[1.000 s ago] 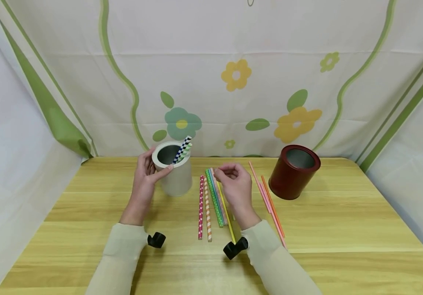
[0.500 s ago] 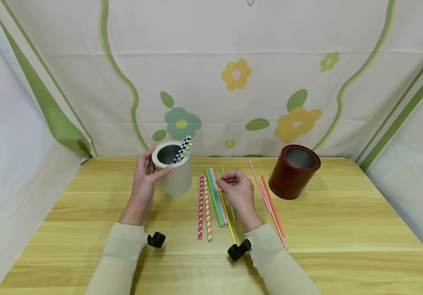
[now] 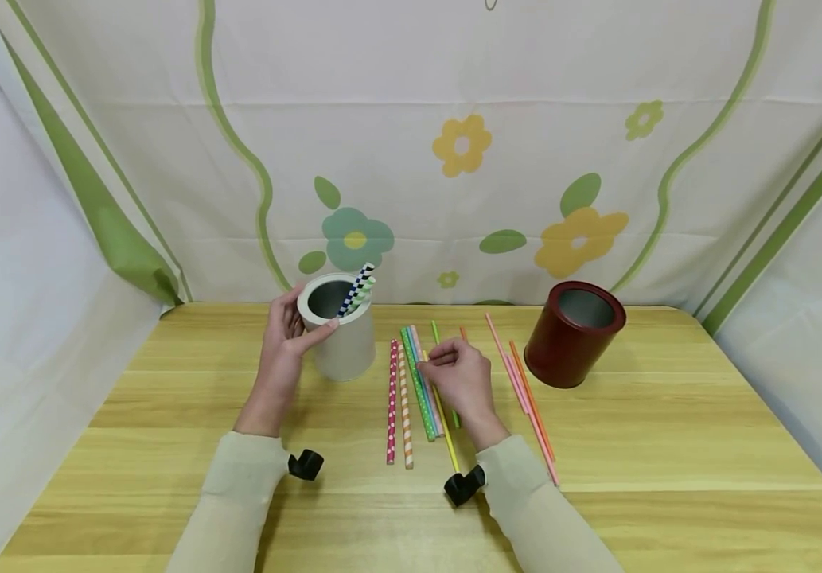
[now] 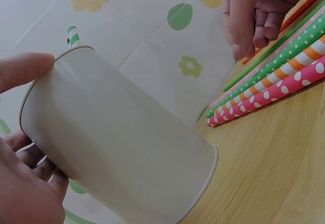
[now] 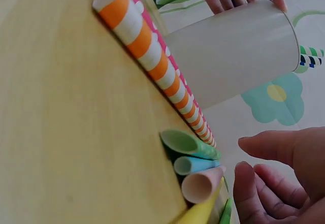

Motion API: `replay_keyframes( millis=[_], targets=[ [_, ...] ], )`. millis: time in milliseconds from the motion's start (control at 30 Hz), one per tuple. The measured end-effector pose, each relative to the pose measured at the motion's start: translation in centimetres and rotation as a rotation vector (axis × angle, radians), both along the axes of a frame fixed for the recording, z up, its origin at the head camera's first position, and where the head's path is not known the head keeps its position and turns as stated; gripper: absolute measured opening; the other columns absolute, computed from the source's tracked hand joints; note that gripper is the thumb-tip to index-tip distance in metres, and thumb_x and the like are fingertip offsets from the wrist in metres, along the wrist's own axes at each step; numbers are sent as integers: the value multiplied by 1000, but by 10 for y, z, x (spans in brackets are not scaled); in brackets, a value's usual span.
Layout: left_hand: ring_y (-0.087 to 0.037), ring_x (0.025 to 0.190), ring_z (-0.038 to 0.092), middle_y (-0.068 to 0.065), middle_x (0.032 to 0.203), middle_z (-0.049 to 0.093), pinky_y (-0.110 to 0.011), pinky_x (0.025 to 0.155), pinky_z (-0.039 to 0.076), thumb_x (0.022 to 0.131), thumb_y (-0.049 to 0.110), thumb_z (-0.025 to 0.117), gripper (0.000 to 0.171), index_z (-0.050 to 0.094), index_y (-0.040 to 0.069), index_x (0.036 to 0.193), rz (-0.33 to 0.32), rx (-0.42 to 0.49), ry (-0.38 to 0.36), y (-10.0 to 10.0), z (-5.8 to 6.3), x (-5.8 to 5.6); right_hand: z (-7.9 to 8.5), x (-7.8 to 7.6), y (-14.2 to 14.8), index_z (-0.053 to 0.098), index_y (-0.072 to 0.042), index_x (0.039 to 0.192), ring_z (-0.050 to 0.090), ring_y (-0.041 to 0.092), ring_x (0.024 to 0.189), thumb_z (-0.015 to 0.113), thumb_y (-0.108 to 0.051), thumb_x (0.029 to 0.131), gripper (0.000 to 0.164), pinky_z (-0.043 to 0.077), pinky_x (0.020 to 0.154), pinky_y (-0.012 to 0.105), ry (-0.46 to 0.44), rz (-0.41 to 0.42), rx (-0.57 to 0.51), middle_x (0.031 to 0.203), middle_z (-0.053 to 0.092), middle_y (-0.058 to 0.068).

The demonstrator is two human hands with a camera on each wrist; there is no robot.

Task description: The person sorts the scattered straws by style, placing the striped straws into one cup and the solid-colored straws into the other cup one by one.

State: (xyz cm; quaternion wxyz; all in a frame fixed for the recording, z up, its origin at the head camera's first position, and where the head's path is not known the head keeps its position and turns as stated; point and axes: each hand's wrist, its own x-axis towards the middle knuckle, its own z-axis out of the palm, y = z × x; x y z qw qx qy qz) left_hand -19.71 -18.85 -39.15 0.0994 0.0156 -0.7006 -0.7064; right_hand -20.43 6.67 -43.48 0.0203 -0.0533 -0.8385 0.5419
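My left hand (image 3: 276,362) grips the white can (image 3: 346,354), thumb at its rim and fingers behind its far side. A navy-and-white checked straw (image 3: 356,290) and a green-and-white striped straw (image 4: 74,37) lean out of it. My right hand (image 3: 463,378) hovers over the loose straws with fingers loosely bent. In the right wrist view a gap separates the thumb (image 5: 274,145) from the fingers, and nothing lies between them. Nearest below are a yellow straw (image 3: 450,446), a pale pink straw (image 5: 202,187), a blue straw (image 5: 190,166) and a green dotted straw (image 5: 187,142).
Left of these lie a magenta dotted straw (image 3: 392,406) and an orange-striped straw (image 3: 406,414). A bright green straw (image 3: 435,328) is partly hidden by the right hand. Pink straws (image 3: 496,338) and an orange straw (image 3: 534,406) lie before a dark red can (image 3: 568,350).
My right hand has shifted slightly right and nearer, uncovering the bright green straw and an orange tip behind it. Thumb and fingers stay above the straws. The left hand and white can keep their place.
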Motion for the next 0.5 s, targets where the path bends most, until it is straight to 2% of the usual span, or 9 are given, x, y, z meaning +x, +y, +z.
replay_keyframes(
  millis=[233,500],
  targets=[
    [-13,165,27,-3,175,35,-31,139,17,99,7,75,82,27,10,166,-3,3,9,0,0,0,-2,1,-1,72,-9,98,71,18,77,88,-16,86,21,62,68,31,30,14,59,94,76,9],
    [-12,164,28,-3,174,37,-31,139,17,99,8,75,81,29,12,166,-3,5,13,-1,-1,0,-3,-1,-2,72,-8,96,69,17,73,87,-10,86,18,60,66,29,36,18,109,90,74,8]
  ],
)
